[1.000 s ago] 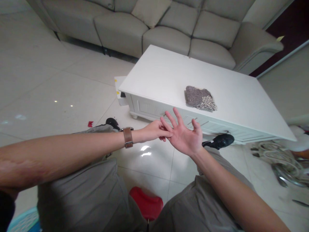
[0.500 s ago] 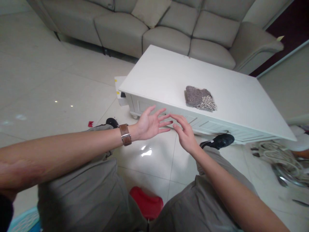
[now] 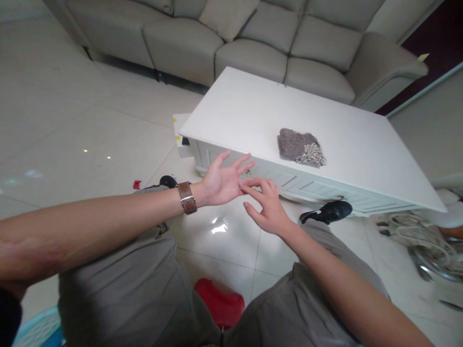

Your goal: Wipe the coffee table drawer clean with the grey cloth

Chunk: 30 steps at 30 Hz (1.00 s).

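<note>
My left hand [image 3: 226, 182] is palm up with its fingers spread, holding nothing, in front of the white coffee table [image 3: 253, 115]. A brown strap watch [image 3: 187, 197] circles that wrist. The fingertips of my right hand [image 3: 266, 202] meet the outer fingers of the left, its own fingers apart and nothing in them. On the table, beyond both hands, lies a folded grey-brown cloth [image 3: 300, 146] with a pale pattern at one corner; neither hand touches it.
A grey sofa [image 3: 184, 46] with a cushion [image 3: 229, 17] stands behind the table. Between my legs is a red seat [image 3: 220, 301]. A white box [image 3: 183, 144] sits by the table's left end, a red scrap [image 3: 136, 184] on the floor, tangled cords [image 3: 408, 229] at right.
My right hand has moved slightly left and down, its fingertips shifting from the tips of my left fingers toward the outer edge of that hand. My left hand has risen a little.
</note>
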Available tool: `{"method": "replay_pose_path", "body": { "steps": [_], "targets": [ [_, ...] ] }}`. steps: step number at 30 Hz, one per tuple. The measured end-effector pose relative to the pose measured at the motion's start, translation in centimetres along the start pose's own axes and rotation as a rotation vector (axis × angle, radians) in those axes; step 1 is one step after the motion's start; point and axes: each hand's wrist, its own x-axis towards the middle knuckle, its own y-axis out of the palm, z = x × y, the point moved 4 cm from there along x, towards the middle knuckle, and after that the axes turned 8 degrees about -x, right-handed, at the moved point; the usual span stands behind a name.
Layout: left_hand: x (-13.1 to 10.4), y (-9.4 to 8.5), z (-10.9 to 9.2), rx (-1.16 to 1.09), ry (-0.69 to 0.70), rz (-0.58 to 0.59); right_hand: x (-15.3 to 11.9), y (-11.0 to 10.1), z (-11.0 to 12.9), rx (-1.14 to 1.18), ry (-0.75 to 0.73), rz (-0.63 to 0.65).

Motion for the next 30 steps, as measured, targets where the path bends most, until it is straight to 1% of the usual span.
{"method": "replay_pose_path", "body": {
  "steps": [9, 16, 21, 27, 30],
  "targets": [
    [-0.13, 0.2, -0.27, -0.032, -0.013, 0.01, -0.12, 0.0, 0.23, 0.023, -0.022, 0.015],
    [-0.18, 0.29, -0.23, 0.025, -0.018, 0.013, -0.06, 0.23, 0.26, 0.055, -0.013, 0.027],
    [-0.05, 0.07, -0.04, -0.013, -0.008, 0.034, -0.13, 0.22, 0.28, 0.071, -0.016, 0.01],
    [-0.07, -0.04, 0.07, -0.048, -0.03, 0.006, -0.13, 0.35, 0.29, 0.056, -0.012, 0.014],
    [-0.11, -0.02, 0.1, -0.053, -0.032, 0.02, -0.11, 0.21, 0.37, 0.069, -0.01, 0.006]
  ]
}}
